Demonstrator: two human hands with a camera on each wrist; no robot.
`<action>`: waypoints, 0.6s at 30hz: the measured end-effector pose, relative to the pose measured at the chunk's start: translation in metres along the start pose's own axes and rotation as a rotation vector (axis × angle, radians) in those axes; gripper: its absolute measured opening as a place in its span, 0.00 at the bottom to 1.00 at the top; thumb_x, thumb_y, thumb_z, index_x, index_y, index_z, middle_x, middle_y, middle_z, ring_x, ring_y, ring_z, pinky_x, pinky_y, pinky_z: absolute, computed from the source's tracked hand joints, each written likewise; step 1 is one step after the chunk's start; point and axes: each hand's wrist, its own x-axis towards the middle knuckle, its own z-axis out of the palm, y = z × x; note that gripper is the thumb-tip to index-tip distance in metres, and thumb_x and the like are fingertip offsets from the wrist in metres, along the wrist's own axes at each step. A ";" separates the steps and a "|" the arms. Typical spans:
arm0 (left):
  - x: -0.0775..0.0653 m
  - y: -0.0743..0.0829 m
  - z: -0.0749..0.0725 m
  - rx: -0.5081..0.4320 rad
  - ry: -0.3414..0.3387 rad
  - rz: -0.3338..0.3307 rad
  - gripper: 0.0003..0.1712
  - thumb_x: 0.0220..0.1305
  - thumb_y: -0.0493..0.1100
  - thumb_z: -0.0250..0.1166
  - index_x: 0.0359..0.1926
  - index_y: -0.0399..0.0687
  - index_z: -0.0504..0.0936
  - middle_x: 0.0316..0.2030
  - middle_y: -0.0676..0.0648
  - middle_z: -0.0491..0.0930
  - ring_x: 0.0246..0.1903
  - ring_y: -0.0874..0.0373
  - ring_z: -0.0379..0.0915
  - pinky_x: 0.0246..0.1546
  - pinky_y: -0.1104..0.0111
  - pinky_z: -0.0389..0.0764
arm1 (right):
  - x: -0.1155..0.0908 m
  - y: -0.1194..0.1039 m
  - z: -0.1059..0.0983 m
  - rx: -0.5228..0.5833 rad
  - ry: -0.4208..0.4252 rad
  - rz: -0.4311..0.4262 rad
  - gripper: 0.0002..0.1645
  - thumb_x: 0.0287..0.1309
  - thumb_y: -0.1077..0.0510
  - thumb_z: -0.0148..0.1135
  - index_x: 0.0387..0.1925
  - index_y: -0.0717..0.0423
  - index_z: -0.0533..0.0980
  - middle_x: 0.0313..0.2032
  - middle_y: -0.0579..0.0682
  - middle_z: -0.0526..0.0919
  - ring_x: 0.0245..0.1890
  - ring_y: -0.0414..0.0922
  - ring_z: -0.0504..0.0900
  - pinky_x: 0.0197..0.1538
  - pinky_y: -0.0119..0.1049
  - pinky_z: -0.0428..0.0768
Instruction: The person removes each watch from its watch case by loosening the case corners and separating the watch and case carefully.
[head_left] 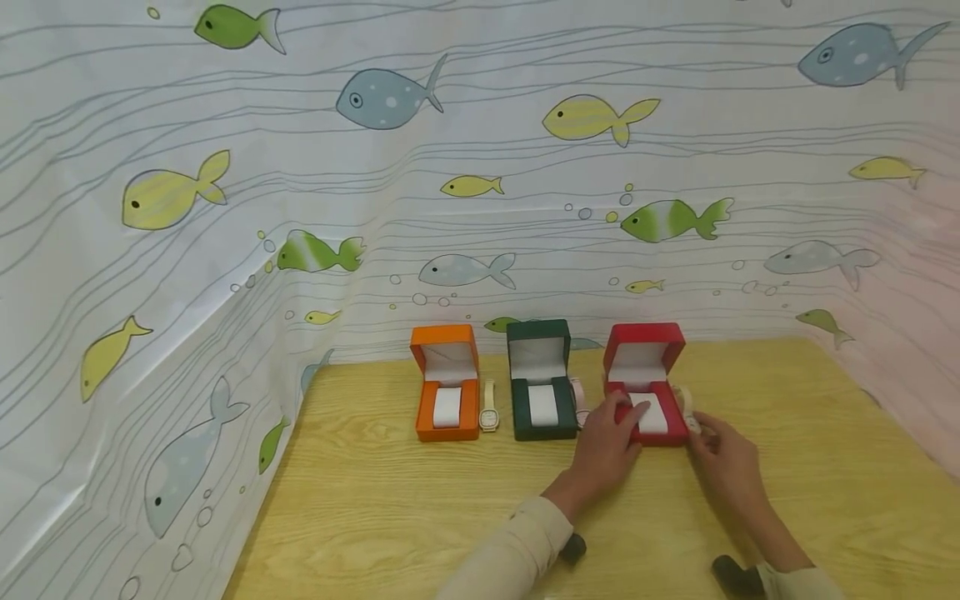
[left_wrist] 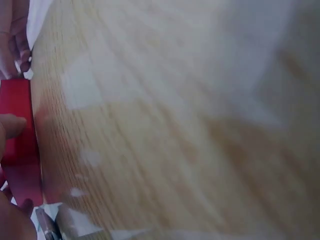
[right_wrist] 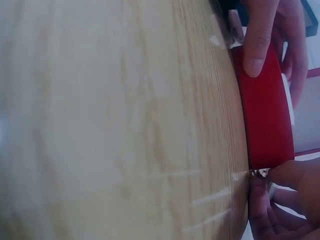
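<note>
A red watch box (head_left: 647, 333) stands with its lid raised and a white cushion (head_left: 654, 414) inside. My left hand (head_left: 606, 443) grips its left front corner. In the right wrist view, the left thumb presses the red front wall (right_wrist: 267, 120) while the other fingers reach over the top edge. Close along the box's right side lies a light-strapped watch (head_left: 683, 400). My right hand (head_left: 729, 462) pinches this watch near its dial, at the box's right front corner. The fingers partly hide the watch.
An open green watch box (head_left: 538, 333) and an open orange one (head_left: 442, 334) stand to the left, each with a white cushion. A pink-strapped watch (head_left: 578, 396) lies beside the green box, a pale watch (head_left: 489, 408) beside the orange. Fish-printed sheeting (head_left: 495, 225) rises behind the wooden table (head_left: 375, 517).
</note>
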 end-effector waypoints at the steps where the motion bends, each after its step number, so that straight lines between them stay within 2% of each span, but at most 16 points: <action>1: -0.001 0.000 -0.001 -0.003 0.003 0.001 0.38 0.66 0.48 0.71 0.74 0.62 0.68 0.64 0.53 0.69 0.62 0.60 0.70 0.66 0.69 0.76 | 0.000 0.000 0.001 -0.004 -0.002 -0.005 0.25 0.70 0.61 0.60 0.63 0.70 0.73 0.41 0.67 0.87 0.32 0.40 0.82 0.30 0.26 0.75; 3: -0.002 -0.001 -0.003 -0.009 0.002 0.007 0.38 0.65 0.48 0.71 0.74 0.61 0.68 0.65 0.53 0.69 0.63 0.60 0.69 0.66 0.69 0.75 | 0.000 0.000 0.001 -0.007 0.003 -0.012 0.25 0.68 0.62 0.60 0.63 0.71 0.73 0.41 0.67 0.87 0.32 0.37 0.81 0.30 0.27 0.75; 8: -0.008 -0.003 -0.006 -0.047 -0.017 0.008 0.39 0.65 0.48 0.71 0.75 0.58 0.67 0.69 0.53 0.67 0.68 0.60 0.66 0.67 0.69 0.75 | -0.001 -0.001 0.002 -0.022 0.049 -0.060 0.25 0.65 0.64 0.62 0.61 0.72 0.74 0.44 0.70 0.85 0.33 0.45 0.85 0.32 0.28 0.76; 9: -0.008 -0.003 -0.006 -0.052 -0.015 0.009 0.39 0.65 0.48 0.71 0.75 0.58 0.66 0.70 0.53 0.67 0.69 0.60 0.66 0.67 0.69 0.76 | -0.001 -0.001 0.002 -0.028 0.075 -0.077 0.25 0.65 0.64 0.63 0.61 0.72 0.74 0.45 0.70 0.84 0.33 0.44 0.84 0.32 0.28 0.76; 13: -0.013 -0.007 -0.010 -0.070 -0.008 0.036 0.38 0.67 0.48 0.69 0.75 0.55 0.66 0.72 0.53 0.66 0.73 0.59 0.63 0.70 0.69 0.74 | -0.005 -0.004 0.001 -0.013 0.216 -0.156 0.24 0.62 0.65 0.66 0.59 0.67 0.77 0.48 0.68 0.82 0.31 0.25 0.75 0.33 0.21 0.70; 15: -0.014 -0.009 -0.014 -0.080 -0.021 0.048 0.37 0.68 0.49 0.68 0.75 0.55 0.66 0.74 0.53 0.66 0.74 0.59 0.62 0.71 0.69 0.72 | -0.006 -0.009 0.001 0.004 0.266 -0.195 0.23 0.60 0.67 0.66 0.58 0.65 0.77 0.48 0.66 0.81 0.31 0.20 0.70 0.33 0.17 0.68; 16: -0.015 -0.011 -0.016 -0.083 -0.031 0.054 0.37 0.69 0.49 0.67 0.75 0.56 0.66 0.74 0.53 0.66 0.75 0.59 0.61 0.72 0.68 0.71 | -0.007 -0.013 0.001 0.004 0.277 -0.213 0.23 0.60 0.68 0.67 0.57 0.65 0.78 0.48 0.65 0.81 0.30 0.19 0.69 0.33 0.17 0.67; 18: -0.016 -0.015 -0.024 -0.098 -0.057 0.064 0.36 0.70 0.51 0.66 0.76 0.56 0.65 0.75 0.54 0.65 0.76 0.59 0.61 0.72 0.67 0.71 | -0.009 -0.022 -0.001 -0.008 0.271 -0.244 0.24 0.58 0.69 0.67 0.57 0.65 0.77 0.49 0.65 0.81 0.29 0.26 0.74 0.31 0.18 0.69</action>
